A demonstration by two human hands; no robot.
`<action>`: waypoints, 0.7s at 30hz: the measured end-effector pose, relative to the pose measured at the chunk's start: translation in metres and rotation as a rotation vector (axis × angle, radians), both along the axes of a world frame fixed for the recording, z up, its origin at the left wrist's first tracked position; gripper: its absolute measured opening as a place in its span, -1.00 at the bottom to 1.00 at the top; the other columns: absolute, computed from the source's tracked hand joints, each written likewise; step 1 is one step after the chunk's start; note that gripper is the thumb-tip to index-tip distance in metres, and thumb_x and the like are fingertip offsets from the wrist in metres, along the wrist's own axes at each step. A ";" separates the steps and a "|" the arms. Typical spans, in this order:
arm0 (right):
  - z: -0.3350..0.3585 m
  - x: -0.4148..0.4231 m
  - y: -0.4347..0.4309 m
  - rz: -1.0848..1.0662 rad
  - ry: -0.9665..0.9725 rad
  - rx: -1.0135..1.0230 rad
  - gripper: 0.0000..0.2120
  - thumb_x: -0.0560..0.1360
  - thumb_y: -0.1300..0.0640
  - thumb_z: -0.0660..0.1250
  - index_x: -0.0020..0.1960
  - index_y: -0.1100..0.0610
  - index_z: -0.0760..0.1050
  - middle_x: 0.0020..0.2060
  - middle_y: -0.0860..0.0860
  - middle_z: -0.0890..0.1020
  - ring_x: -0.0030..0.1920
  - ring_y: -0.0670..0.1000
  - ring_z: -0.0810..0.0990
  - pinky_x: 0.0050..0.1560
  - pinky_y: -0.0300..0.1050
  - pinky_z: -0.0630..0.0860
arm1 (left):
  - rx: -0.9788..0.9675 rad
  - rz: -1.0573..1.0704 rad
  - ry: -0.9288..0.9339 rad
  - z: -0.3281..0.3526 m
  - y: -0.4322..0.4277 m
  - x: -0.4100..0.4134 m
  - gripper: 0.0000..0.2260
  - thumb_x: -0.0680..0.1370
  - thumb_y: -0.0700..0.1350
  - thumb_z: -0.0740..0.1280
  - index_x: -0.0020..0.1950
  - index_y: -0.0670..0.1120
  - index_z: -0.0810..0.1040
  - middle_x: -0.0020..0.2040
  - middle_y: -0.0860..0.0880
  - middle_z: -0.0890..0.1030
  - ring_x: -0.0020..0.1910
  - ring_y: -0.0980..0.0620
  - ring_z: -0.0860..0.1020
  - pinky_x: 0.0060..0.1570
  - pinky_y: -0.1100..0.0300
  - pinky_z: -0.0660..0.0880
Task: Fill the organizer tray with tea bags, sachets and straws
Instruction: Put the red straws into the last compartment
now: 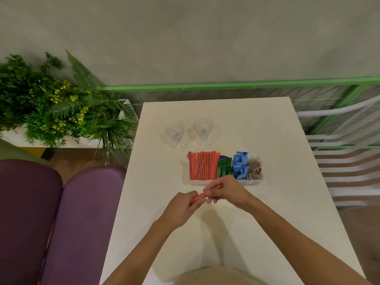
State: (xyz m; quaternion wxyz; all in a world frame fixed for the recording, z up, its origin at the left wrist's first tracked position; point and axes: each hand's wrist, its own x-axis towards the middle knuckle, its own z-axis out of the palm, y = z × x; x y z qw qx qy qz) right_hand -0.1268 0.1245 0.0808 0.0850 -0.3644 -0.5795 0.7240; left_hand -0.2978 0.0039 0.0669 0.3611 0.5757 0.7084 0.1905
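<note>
Progress: tray (255, 182) looks nearly full, with straws (202, 166), green sachets (224, 167), blue sachets (240, 165) and tea bags (255, 167) loaded; one bundle (202, 196) left.
Bundle: over the counter (226, 233), just before the tray; long axis runs near-left to far-right.
Left hand (181, 208): grips the near end.
Right hand (226, 190): pinches the far end.

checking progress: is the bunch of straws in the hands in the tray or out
Out: left hand and right hand hold the straws in front of the tray.

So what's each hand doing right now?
Left hand: gripping one end of a few red straws.
Right hand: gripping their other end.
</note>
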 end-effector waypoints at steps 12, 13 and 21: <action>0.042 -0.071 0.115 0.278 -0.440 0.546 -0.96 0.43 0.28 0.48 -0.15 0.27 0.67 -0.45 0.07 0.67 -0.53 -0.14 0.60 -0.47 -0.38 0.49 | 0.101 0.344 0.013 -0.032 0.047 -0.021 -0.70 0.52 -0.03 0.39 0.25 0.03 0.50 0.16 0.10 0.52 0.01 0.10 0.54 -0.10 0.24 0.46; 0.040 -0.079 0.118 0.315 -0.484 0.588 -0.94 0.44 0.29 0.46 -0.13 0.30 0.66 -0.46 0.07 0.65 -0.55 -0.15 0.58 -0.47 -0.38 0.48 | 0.102 0.327 0.069 -0.032 0.052 -0.025 -0.70 0.52 -0.01 0.39 0.24 0.05 0.51 0.18 0.10 0.49 0.04 0.09 0.54 -0.11 0.22 0.46; 0.007 -0.117 0.096 0.630 -0.729 0.702 -0.89 0.48 0.34 0.37 -0.04 0.36 0.63 -0.17 0.24 0.71 -0.19 0.11 0.71 -0.05 -0.07 0.65 | -0.039 0.121 0.197 -0.049 0.073 -0.044 -0.85 0.49 0.02 0.42 0.03 0.05 0.65 0.02 0.04 0.54 -0.03 0.04 0.57 -0.06 0.18 0.49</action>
